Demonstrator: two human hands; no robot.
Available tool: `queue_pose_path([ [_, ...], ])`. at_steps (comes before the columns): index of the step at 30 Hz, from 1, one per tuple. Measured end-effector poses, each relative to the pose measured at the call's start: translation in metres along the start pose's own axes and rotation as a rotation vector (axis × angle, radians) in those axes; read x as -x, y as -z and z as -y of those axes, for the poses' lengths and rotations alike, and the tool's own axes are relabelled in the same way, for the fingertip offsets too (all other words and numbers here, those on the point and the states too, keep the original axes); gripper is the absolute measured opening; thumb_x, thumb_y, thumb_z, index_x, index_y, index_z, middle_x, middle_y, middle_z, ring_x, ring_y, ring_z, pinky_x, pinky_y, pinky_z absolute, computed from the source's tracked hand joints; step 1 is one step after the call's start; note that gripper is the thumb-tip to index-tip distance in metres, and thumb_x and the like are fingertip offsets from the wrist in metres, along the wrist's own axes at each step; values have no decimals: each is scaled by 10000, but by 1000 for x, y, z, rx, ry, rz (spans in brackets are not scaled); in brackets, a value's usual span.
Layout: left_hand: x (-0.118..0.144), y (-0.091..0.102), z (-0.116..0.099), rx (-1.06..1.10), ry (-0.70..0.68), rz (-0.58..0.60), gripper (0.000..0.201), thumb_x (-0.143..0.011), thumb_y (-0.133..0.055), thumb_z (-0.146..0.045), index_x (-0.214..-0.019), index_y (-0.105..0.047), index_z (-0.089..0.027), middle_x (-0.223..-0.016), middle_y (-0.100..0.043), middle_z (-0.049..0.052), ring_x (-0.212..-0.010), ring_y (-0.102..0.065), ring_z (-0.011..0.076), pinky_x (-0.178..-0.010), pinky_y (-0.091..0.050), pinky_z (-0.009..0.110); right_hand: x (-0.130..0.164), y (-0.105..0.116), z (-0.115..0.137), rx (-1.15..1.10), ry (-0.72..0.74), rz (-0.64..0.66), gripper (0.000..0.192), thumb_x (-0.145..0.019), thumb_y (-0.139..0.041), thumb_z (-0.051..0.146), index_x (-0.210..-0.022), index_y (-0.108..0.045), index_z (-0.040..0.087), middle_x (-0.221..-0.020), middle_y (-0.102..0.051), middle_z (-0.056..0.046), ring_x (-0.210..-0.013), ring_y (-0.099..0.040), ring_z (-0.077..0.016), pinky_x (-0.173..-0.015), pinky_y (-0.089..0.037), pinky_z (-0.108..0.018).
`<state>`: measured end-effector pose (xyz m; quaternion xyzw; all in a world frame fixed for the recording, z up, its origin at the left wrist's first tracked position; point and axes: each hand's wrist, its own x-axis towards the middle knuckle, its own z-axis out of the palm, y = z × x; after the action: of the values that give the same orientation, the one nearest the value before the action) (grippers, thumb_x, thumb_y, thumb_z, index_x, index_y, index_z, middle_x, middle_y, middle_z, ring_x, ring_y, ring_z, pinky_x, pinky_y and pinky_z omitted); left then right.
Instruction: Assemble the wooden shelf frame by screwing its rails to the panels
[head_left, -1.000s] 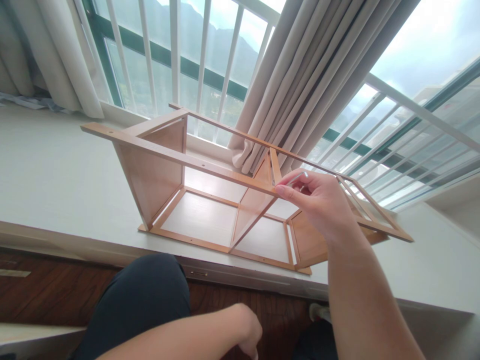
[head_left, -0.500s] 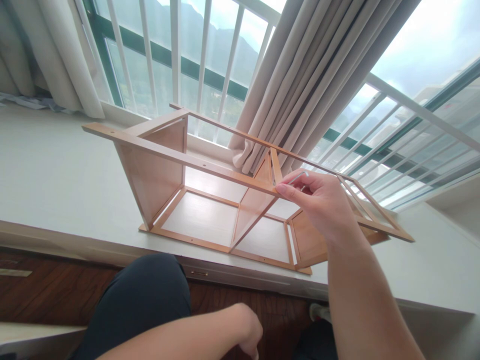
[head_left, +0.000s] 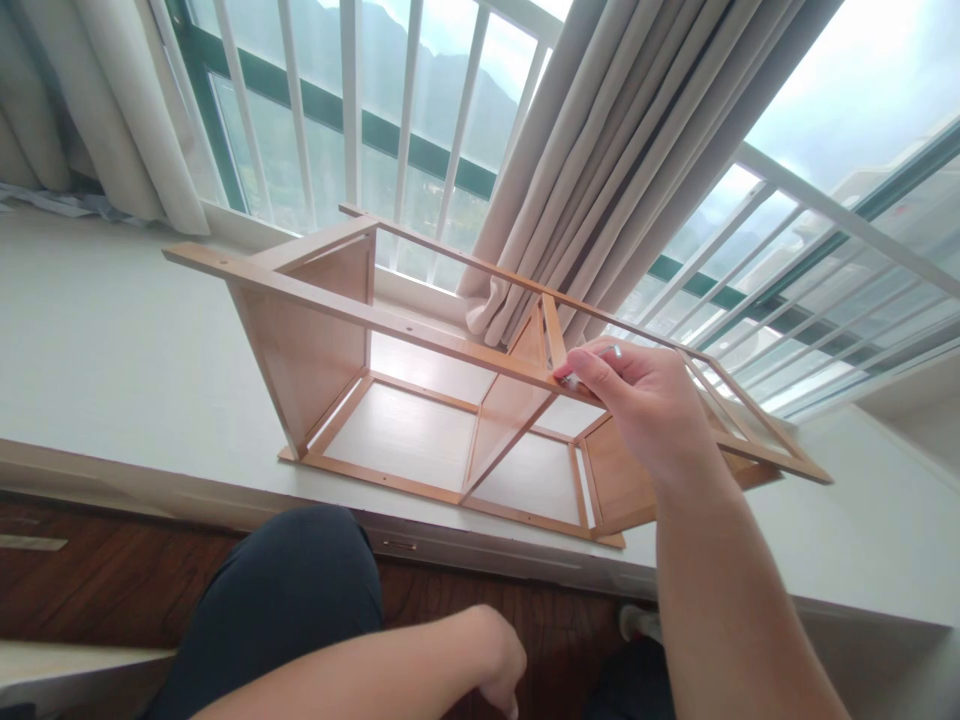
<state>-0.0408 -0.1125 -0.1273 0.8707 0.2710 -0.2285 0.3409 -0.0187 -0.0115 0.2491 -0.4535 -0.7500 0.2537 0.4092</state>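
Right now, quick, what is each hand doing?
Left hand: curled low near the lap, partly cut off; whether it holds anything cannot be told.
Right hand: fingers pinched shut on a thin metal tool at the wooden shelf frame.

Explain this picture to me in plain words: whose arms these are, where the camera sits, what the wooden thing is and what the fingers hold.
There is no machine here: a person works with two bare hands, and the single camera is worn on that person's head, looking forward and down.

On the white window ledge lies a light wooden shelf frame, open side up, with inner dividers and thin rails across the top. Behind it are white window bars and a beige curtain.

The right hand is raised to the front rail, at the joint with the middle divider. Its fingers pinch a small metal tool; what kind is too small to tell.

The left hand is low near the lap beside a dark-clothed knee, curled; whether it holds anything is hidden.
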Motion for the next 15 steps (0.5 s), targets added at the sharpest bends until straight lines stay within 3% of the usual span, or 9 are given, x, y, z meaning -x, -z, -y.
queue_pose_path([
  [7, 12, 10, -6, -36, 35, 88, 479, -718, -783, -514, -1115, -815, -247, -1027, -805, 153, -991, -746, 385, -831, -577, 511, 1, 2, 4, 52, 73, -1, 582, -873, -592, 732, -752, -813, 207, -700, -646, -45, -683, -610, -151, -704, -518, -298],
  [11, 20, 19, -11, -54, 35, 126, 554, -759, -750, -523, -1225, -774, -224, -1113, -789, 171, -1053, -732, 404, -846, -581, 534, 1, 3, 5, 72, 73, 11, 603, -855, -582, 764, -772, -819, 215, -717, -648, -53, -663, -574, -151, -611, -454, -284],
  [15, 25, 24, -13, -64, 17, 157, 565, -795, -719, -506, -1273, -748, -205, -1173, -772, 174, -1111, -717, 404, -869, -585, 527, 1, 4, 3, 46, 83, -1, 678, -844, -517, 824, -786, -826, 224, -723, -640, -58, -671, -549, -159, -616, -431, -299],
])
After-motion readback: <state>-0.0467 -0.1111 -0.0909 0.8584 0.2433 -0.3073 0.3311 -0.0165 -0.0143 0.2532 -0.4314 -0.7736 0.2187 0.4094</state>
